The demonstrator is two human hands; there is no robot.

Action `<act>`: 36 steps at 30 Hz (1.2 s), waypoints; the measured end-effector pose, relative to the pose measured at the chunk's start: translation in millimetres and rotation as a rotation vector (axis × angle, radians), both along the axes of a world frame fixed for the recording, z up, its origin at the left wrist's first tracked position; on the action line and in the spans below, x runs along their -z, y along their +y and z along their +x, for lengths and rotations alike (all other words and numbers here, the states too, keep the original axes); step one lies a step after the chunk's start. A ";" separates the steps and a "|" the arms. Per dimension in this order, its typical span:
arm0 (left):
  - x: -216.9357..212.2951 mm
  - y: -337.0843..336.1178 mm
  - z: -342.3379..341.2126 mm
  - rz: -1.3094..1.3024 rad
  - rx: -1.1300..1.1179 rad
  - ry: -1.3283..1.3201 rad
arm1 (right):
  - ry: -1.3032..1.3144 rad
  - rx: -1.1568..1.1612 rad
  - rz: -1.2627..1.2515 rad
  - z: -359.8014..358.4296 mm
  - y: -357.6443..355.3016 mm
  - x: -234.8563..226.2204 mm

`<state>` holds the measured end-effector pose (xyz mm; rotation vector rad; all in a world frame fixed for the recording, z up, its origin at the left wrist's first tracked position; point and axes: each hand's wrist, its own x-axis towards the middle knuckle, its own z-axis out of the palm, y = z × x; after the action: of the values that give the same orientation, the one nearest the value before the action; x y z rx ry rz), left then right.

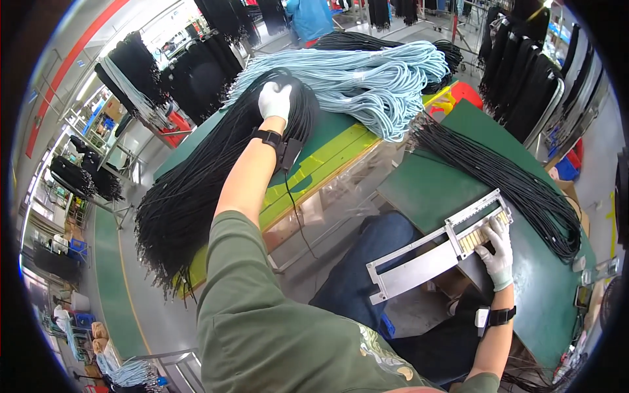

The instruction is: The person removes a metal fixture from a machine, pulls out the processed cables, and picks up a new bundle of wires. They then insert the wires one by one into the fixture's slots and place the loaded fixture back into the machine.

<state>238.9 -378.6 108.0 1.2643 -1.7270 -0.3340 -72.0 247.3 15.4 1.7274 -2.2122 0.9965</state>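
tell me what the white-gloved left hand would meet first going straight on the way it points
The left hand would first meet the looped end of the long bundle of thin black cables it rests on; beyond that, probably the pile of coiled light-blue cables, though depth is unclear.

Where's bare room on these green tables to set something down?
Right-hand table: bare green between the metal frame and the long black bundle, plus a patch right of the right hand, below that bundle. The left-hand table is crowded with pale blue cables and black cables under the left hand.
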 end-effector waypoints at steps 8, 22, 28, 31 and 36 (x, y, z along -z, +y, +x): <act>0.2 34.7 -7.2 0.241 0.455 0.682 | -0.035 0.050 0.057 -3.0 12.2 1.0; -18.6 40.1 -18.8 0.033 0.108 -0.041 | -0.058 0.029 0.026 -4.3 10.9 5.5; -12.3 16.2 0.2 0.066 0.231 0.089 | -0.109 0.007 0.004 -3.0 6.0 4.1; -4.0 16.5 -3.4 0.101 0.332 0.250 | -0.097 0.025 0.024 -4.1 8.9 3.4; -1.9 15.7 -1.6 0.171 0.415 0.433 | -0.104 0.010 0.017 -3.8 9.9 2.7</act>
<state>237.3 -362.9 109.9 0.8554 -1.5891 -0.9438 -75.8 257.3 12.7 1.7068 -2.2958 1.0920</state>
